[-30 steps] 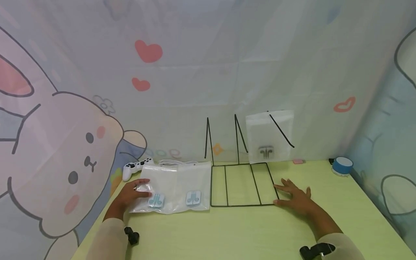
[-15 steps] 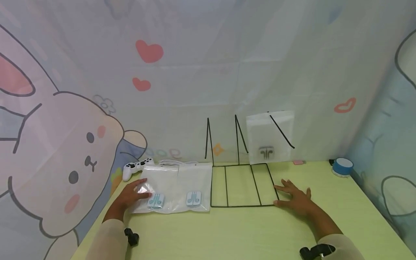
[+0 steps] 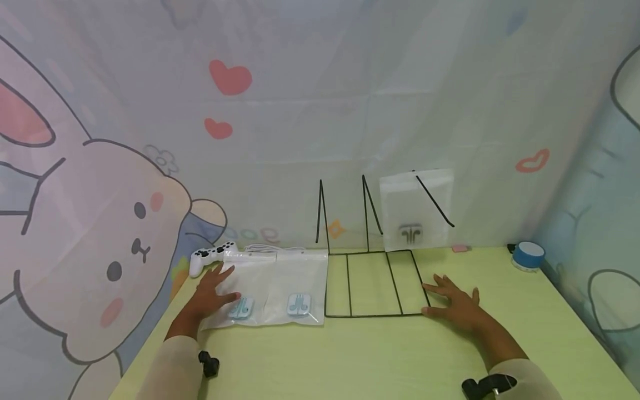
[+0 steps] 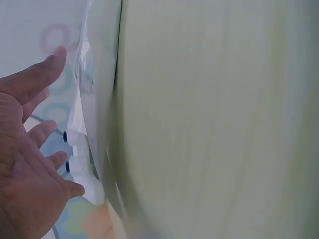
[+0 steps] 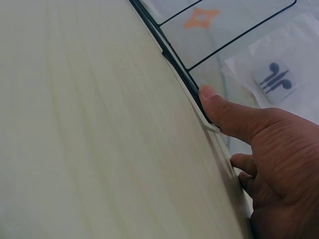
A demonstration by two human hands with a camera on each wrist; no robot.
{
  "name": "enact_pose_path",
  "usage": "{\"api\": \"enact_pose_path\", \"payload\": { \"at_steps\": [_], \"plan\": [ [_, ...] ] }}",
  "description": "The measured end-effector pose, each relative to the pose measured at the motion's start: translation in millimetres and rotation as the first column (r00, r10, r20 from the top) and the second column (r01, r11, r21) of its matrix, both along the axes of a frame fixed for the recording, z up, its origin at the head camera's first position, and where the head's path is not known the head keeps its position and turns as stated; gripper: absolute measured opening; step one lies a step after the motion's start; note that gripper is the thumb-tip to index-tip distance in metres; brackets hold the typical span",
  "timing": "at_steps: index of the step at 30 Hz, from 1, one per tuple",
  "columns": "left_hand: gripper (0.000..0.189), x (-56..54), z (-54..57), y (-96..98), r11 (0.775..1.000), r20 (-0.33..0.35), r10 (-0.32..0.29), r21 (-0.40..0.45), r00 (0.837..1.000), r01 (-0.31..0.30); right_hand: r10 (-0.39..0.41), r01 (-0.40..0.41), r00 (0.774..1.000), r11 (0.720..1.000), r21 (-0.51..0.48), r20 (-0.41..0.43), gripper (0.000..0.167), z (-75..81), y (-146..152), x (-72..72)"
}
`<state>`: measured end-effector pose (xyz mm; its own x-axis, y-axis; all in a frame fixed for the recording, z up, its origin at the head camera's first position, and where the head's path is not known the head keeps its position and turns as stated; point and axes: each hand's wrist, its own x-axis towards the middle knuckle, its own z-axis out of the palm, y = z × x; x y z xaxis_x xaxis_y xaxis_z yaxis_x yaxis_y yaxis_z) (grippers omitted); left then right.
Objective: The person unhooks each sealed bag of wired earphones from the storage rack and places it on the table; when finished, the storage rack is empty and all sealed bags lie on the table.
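Note:
My left hand (image 3: 209,297), fingers spread, is over the left side of a clear zip bag (image 3: 247,280) lying on the table. Its thumb is right by a white earphone case (image 3: 241,307) in that bag. A second clear zip bag (image 3: 300,278) lies beside it, also with an earphone case (image 3: 299,304). At the right, my right hand (image 3: 457,308) touches the near right corner of a black wire rack (image 3: 365,316) with its thumb and fingertips. One more bagged earphone set (image 3: 411,234) hangs at the rack's right upright hook (image 3: 434,201).
A white game controller (image 3: 212,254) and a coiled white cable (image 3: 270,249) lie behind the bags. Toward the back right are a pink block (image 3: 460,248) and a blue-and-white roll (image 3: 528,255). A printed cloth backdrop (image 3: 300,128) rises behind the pale green table (image 3: 310,361).
My left hand has shifted a little rightward and its fingers have spread over the bag. The right hand stays at the rack's corner.

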<state>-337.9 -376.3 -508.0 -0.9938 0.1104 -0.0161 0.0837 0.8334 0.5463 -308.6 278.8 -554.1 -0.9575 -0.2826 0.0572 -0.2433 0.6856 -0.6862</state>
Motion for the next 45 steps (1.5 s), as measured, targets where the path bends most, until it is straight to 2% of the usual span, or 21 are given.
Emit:
{"api": "enact_pose_path", "payload": {
  "at_steps": [5,9,12,19,29,34,41,45],
  "plan": [
    [0.093,0.0,2.1,19.1,0.982,-0.106,-0.034,-0.190,0.994,0.013,0.003,-0.003,1.000,1.000,-0.016,0.009,0.077,1.3,0,0.5],
    [0.093,0.9,2.9,33.2,0.963,-0.139,-0.022,-0.270,0.990,-0.017,0.001,-0.001,1.000,1.000,-0.010,0.008,0.077,0.5,0,-0.1],
    [0.093,1.3,3.0,43.3,0.952,-0.143,-0.005,-0.305,0.990,-0.039,0.000,0.000,1.000,1.000,0.000,0.008,0.077,-0.1,0,-0.7],
    [0.095,7.7,11.3,72.6,0.921,-0.144,0.016,-0.383,0.990,-0.070,-0.002,0.002,1.000,1.000,0.006,0.002,0.077,0.3,0,-1.8],
    [0.096,16.9,12.9,122.1,0.894,-0.122,0.021,-0.442,0.992,-0.073,-0.003,0.003,1.000,1.000,0.018,-0.004,0.077,-0.6,0,-2.0],
    [0.097,20.0,13.4,144.3,0.895,-0.128,0.015,-0.441,0.992,-0.070,0.002,-0.002,1.000,1.000,0.004,-0.007,0.077,1.8,0,-2.6],
    [0.097,23.4,11.8,172.3,0.917,-0.182,-0.009,-0.393,0.983,-0.064,-0.006,0.006,1.000,0.999,0.036,-0.018,0.077,0.3,1,-3.8],
    [0.098,25.9,9.2,189.9,0.931,-0.188,-0.019,-0.361,0.982,-0.051,-0.005,0.005,1.000,0.999,0.038,-0.014,0.077,1.2,0,-2.1]
  ]
}}
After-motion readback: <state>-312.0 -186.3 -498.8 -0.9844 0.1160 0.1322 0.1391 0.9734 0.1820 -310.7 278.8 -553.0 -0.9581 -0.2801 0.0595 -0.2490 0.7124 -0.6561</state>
